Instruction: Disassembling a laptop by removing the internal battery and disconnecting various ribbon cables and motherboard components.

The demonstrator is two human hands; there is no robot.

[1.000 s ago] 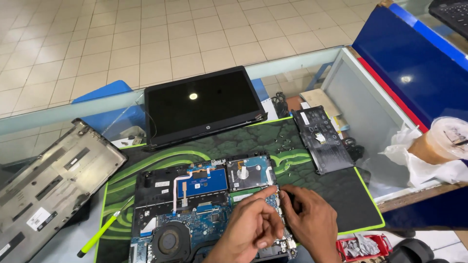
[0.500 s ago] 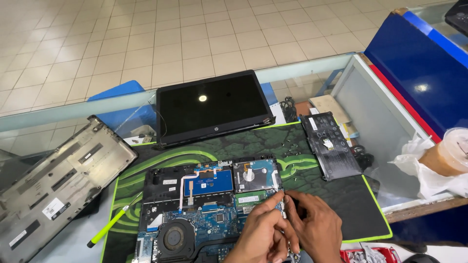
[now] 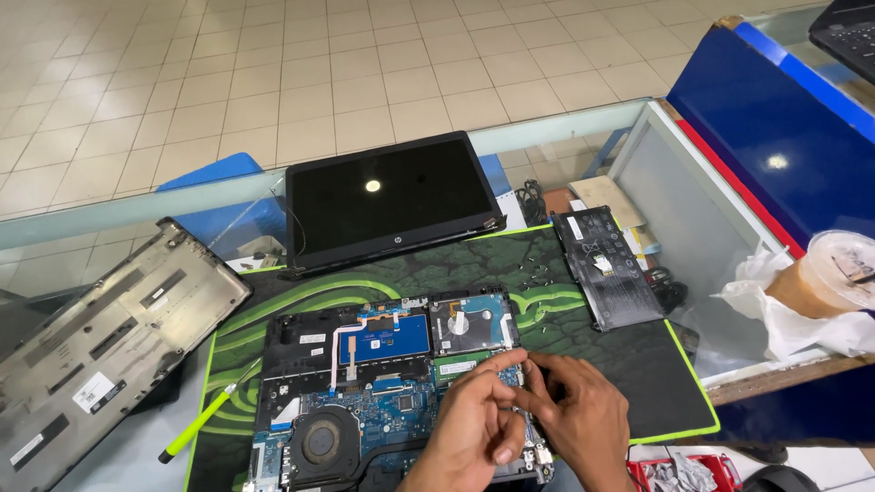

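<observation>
Glass counter (image 3: 109,214) over tiled floor; green-patterned mat (image 3: 638,364) on top. Opened laptop base (image 3: 383,383) on mat, near centre, innards up: fan (image 3: 321,442) near left, blue board, hard drive (image 3: 474,321) at far right corner. Detached dark screen (image 3: 387,199) just beyond, far side. Grey bottom cover (image 3: 100,337) at left, partly off mat. Green-handled tool (image 3: 202,419) beside base, left. Black battery (image 3: 606,264) on mat, far right; loose screws (image 3: 533,269) between it and screen. Iced drink cup (image 3: 825,273) at right edge. Left hand (image 3: 474,428) and right hand (image 3: 574,419) touching over base's right edge, fingertips pinched narrow; held item too small to tell.
</observation>
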